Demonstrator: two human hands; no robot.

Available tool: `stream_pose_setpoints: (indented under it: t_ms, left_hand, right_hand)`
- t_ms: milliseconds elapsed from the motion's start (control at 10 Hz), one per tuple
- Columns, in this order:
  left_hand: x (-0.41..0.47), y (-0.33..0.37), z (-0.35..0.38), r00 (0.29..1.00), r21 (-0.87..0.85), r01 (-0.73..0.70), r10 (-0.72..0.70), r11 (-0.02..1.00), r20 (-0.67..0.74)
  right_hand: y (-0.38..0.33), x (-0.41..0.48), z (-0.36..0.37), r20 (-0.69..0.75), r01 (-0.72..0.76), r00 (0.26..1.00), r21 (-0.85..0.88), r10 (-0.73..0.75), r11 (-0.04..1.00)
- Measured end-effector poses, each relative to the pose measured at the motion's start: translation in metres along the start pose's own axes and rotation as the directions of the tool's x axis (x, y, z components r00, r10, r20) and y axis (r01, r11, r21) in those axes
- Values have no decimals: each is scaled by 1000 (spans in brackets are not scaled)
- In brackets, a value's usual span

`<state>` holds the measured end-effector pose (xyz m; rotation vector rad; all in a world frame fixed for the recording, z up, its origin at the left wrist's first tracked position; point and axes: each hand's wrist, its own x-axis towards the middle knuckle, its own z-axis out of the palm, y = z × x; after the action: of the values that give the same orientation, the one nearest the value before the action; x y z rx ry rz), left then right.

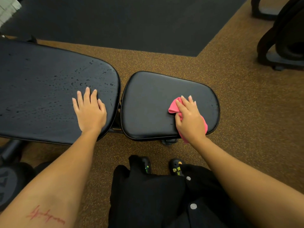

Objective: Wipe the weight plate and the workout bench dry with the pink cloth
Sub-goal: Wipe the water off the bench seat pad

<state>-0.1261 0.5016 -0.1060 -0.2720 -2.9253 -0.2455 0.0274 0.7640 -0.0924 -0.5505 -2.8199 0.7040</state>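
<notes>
Nearest us, at six o'clock, our shoes stand on the speckled floor, and at eight o'clock a dark round weight with pale digits shows at the edge; we cannot tell whether it is the weight plate. Beyond, on the worktop at three o'clock, our right hand presses the pink cloth onto the seat pad, fingers nearly straight and close together, cloth bunching out beside the thumb and past the wrist. At nine o'clock our left hand lies flat on the back pad, fingers apart, holding nothing. The seat looks mostly dry; the back pad is beaded with drops. We judge the seat nearly done. To wipe well we should spread the bunched cloth wider, press evenly, overlap our strokes out to the piping, then turn to a dry face for the wetter pad. A black mat lies at twelve o'clock.
</notes>
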Motion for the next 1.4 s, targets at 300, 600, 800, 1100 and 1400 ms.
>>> stream_pose_setpoints:
  t_ms: [300,600,800,1100,1400]
  left_hand:
    - [0,1,0,1000,-3,3,-3,1000,-4]
    - [-1,3,-1,1000,-18,10,-11,1000,-7]
    - [2,4,-2,1000,-22,8,-9,1000,-22]
    - [0,3,0,1000,-7,7,-7,1000,-30]
    - [0,3,4,999,15,9,-8,1000,-36]
  right_hand:
    - [-5,-41,3,102,277,956,4,-276,961]
    - [-14,-21,3,-26,50,998,-24,-50,998]
    - [-30,-35,14,34,255,966,2,-255,967]
    - [66,12,-29,-81,-175,982,-50,170,983]
    - [60,27,-28,-165,-302,939,32,303,953]
